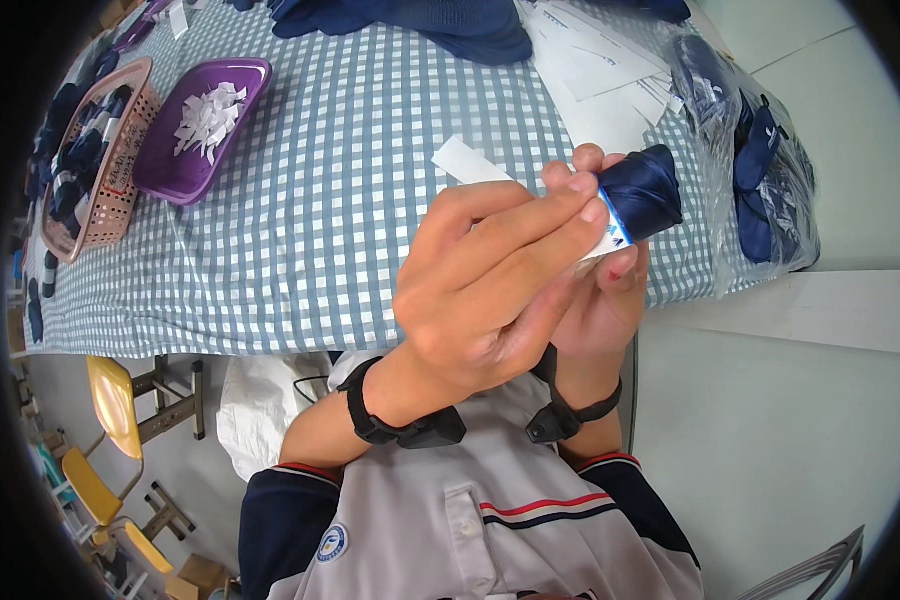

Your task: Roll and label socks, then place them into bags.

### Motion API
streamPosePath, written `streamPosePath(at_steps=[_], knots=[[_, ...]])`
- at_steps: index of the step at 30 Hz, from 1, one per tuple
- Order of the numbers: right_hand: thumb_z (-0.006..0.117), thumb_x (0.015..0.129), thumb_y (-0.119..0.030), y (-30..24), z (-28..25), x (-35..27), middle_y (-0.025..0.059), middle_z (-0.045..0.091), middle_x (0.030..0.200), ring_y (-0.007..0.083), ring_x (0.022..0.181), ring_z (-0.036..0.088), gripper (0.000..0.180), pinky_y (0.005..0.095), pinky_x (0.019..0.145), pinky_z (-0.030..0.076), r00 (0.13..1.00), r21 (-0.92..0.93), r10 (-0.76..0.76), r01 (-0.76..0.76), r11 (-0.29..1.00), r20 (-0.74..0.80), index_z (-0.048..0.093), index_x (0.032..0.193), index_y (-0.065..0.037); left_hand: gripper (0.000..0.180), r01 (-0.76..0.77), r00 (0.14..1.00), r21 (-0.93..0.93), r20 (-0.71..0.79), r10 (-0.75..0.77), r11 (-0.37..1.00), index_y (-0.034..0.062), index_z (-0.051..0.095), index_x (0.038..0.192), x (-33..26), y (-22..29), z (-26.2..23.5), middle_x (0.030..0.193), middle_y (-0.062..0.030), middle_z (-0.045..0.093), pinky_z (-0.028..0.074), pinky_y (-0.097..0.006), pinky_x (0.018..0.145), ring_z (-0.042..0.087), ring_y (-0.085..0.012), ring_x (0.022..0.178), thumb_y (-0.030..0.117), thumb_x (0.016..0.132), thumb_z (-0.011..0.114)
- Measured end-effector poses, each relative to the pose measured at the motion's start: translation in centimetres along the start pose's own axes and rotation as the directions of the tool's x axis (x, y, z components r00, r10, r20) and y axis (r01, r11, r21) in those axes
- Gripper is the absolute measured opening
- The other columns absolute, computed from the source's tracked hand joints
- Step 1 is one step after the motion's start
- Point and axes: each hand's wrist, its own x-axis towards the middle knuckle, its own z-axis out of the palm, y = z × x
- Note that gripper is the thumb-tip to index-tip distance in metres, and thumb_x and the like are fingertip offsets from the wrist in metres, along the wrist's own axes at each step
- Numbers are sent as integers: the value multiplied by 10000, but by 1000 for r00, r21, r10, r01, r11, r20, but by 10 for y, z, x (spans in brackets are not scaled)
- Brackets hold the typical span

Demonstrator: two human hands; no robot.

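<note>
Both hands are raised over the table's near edge around a tight roll of shiny navy fabric (642, 192). A white paper band with blue print (613, 240) wraps the lower end of the roll. My left hand (485, 270) presses its fingers flat on the band, closed on it from the left. Behind it, my right hand (605, 300) grips the roll, with fingertips showing above and the thumb side below; its palm is mostly hidden. A white paper strip (467, 160) sticks out beyond my left hand. Whether it joins the band I cannot tell.
A purple basket (155, 165) of white paper strips stands at the left, beside a pink basket (120, 175) of banded navy rolls. Navy fabric (400, 22) and white paper sheets (595, 65) lie at the back. A clear bag (770, 190) of navy pieces sits right.
</note>
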Motion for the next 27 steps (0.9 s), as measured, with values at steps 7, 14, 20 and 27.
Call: streamPosePath(at_steps=[7,14,20,27], knots=[[814,845,-176,-8,13,-2,211,573,1322,277,1202,607,668,400,1016,524,998,-71,-10,6,997,-63,454,1374,17,435,-90,995,115,53,84,989,36,765,1107,0,-4,-5,1142,-111,738,511,-312,767,623,-241,852,24,674,804],[756,876,-105,-20,6,-4,180,619,1229,257,1097,648,588,410,942,551,991,-217,-52,24,976,-127,444,1366,-11,316,-30,996,159,89,16,987,48,766,1041,16,-11,-13,1067,-100,722,498,-307,763,633,-229,854,38,729,816],[748,897,-160,-12,12,-9,166,598,1280,258,1129,637,599,398,933,554,964,-146,-60,23,989,-258,435,1385,-11,261,-42,999,74,8,41,996,56,751,995,10,-25,-9,1013,-91,729,496,-308,765,671,-234,899,-25,753,807],[760,887,-180,-11,7,-12,186,597,1286,261,1125,640,595,400,921,558,983,-177,-79,50,983,-163,449,1365,-8,258,-137,991,254,36,132,958,83,768,946,18,-22,-19,980,-16,742,462,-311,771,658,-200,902,23,700,814]])
